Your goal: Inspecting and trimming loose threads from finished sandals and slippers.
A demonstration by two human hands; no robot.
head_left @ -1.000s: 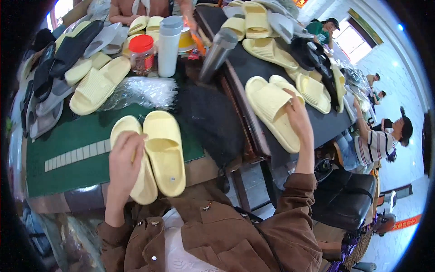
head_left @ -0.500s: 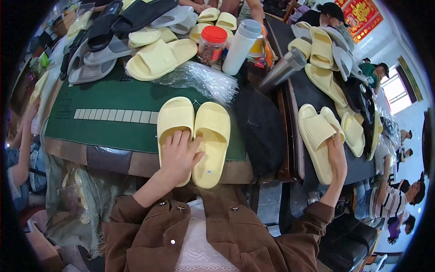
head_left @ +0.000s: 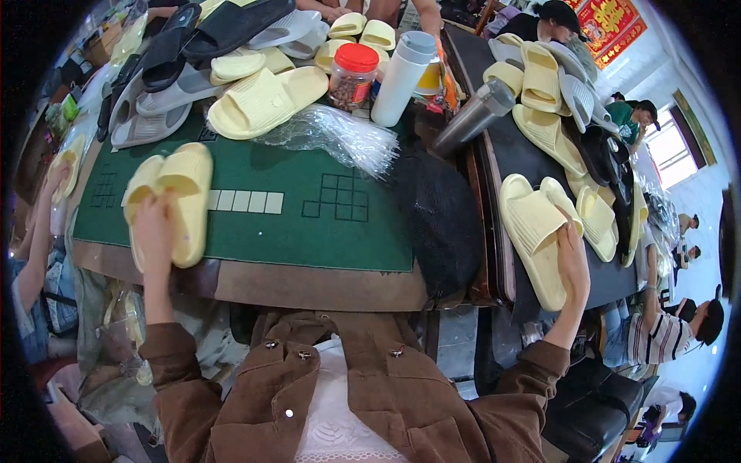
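A pair of pale yellow slide slippers [head_left: 190, 216] is at the left end of the green mat [head_left: 332, 239], the two set side by side with toes pointing away. My left hand [head_left: 157, 228] is closed on their adjoining inner edges; its fingers are slightly smeared and partly hidden at the straps. Over on the dark table to the right, my right hand [head_left: 572, 258] grips another yellow pair [head_left: 534, 239] by the side, its fingers partly out of sight behind the nearer slipper. A row of pale squares [head_left: 245, 201] shows on the mat beside the left pair.
Grey, black and yellow slippers [head_left: 266, 100] are heaped at the back left. Near them stand a red-lidded jar [head_left: 353, 77], a white bottle [head_left: 403, 81] and clear plastic bags [head_left: 340, 139]. A steel flask [head_left: 475, 116] leans by a black cloth [head_left: 440, 216]. More slippers [head_left: 544, 143] lie right; other people sit around.
My left hand has carried its yellow pair from the mat's front middle to its left end, uncovering a printed grid. My right hand stays on the other pair.
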